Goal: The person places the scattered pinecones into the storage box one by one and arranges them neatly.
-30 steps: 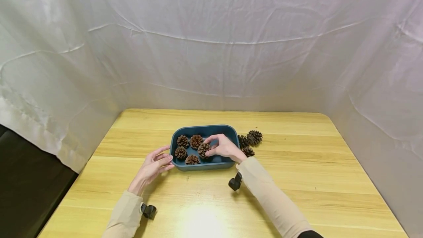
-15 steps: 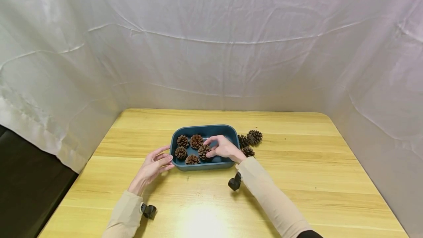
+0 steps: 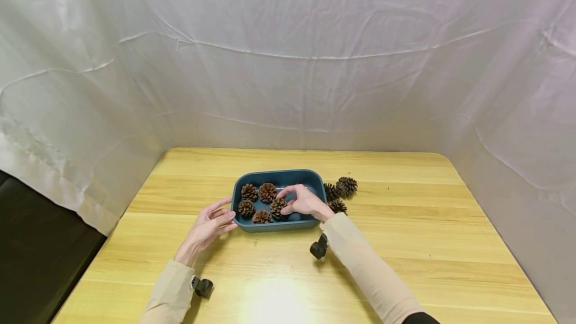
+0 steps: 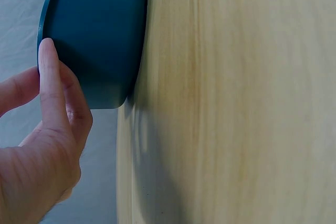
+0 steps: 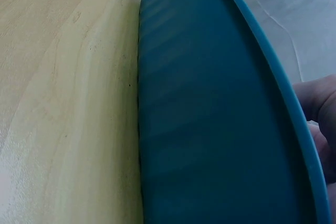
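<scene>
A deep blue tray [image 3: 281,227] stands on the wooden table with several brown pine cones [image 3: 267,192] in its left half. At the tray's left end is my left hand [image 3: 204,229], its thumb on the rim and other fingers at the outer wall; the left wrist view shows this thumb [image 4: 51,85] close up. My right hand [image 3: 306,201] reaches inside over the right half and holds a pine cone [image 3: 277,207] low in the tray between thumb and fingers. In the right wrist view the tray's side wall [image 5: 210,103] hides this cone and most of the hand.
Several darker pine cones [image 3: 346,186] lie on the table [image 3: 405,224] just beyond the tray's right end. A pale curtain [image 3: 292,89] hangs behind and at both sides of the table. Something black [image 3: 40,254] shows beyond the left table edge.
The right hand and its pine cone have shifted very slightly and sit a touch lower in the tray. My left hand and the tray look unmoved.
</scene>
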### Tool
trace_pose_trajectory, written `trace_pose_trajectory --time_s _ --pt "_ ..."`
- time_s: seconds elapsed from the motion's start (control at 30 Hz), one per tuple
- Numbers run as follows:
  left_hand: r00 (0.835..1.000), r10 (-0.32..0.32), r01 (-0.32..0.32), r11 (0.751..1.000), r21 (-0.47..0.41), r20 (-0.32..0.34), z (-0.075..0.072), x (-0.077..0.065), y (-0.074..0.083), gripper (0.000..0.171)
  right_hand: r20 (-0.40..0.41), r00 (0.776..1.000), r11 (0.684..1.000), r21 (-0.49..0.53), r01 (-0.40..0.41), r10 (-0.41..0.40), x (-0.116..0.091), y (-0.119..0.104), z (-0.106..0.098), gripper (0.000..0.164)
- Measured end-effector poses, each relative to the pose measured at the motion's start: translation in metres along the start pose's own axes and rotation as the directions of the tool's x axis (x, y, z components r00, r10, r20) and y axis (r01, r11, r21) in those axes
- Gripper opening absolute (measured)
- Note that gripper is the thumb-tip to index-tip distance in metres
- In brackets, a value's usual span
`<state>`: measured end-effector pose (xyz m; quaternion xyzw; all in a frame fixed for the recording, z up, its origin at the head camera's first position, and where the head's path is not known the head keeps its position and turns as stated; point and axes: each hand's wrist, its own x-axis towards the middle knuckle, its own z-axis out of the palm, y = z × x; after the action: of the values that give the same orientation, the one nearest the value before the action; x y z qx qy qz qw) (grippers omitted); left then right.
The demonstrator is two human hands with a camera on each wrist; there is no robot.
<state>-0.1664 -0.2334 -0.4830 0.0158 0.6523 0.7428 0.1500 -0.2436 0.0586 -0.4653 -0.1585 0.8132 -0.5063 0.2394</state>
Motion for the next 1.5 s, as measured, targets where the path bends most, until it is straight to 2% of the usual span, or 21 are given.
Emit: trace_pose_trajectory --time_s 0.43,0.93,1.5 --pt "1.000 0.001 -0.001 1.000 -0.007 0.000 -0.0013 0.0002 0.0001 0.063 0.025 1.000 1.000 0.020 0.005 -0.005 0.0045 0.0006 0.0008 0.036" --pt "1.000 -0.009 0.009 1.000 -0.016 -0.002 -0.0013 0.0002 0.0002 0.065 -0.022 1.000 0.999 -0.040 0.012 -0.012 0.0062 -0.0016 0.0037 0.036" --pt "1.000 -0.006 0.006 1.000 -0.020 0.003 -0.0017 0.0010 0.0000 0.065 -0.038 0.998 0.998 -0.028 0.051 -0.052 0.0095 0.0003 0.0072 0.036"
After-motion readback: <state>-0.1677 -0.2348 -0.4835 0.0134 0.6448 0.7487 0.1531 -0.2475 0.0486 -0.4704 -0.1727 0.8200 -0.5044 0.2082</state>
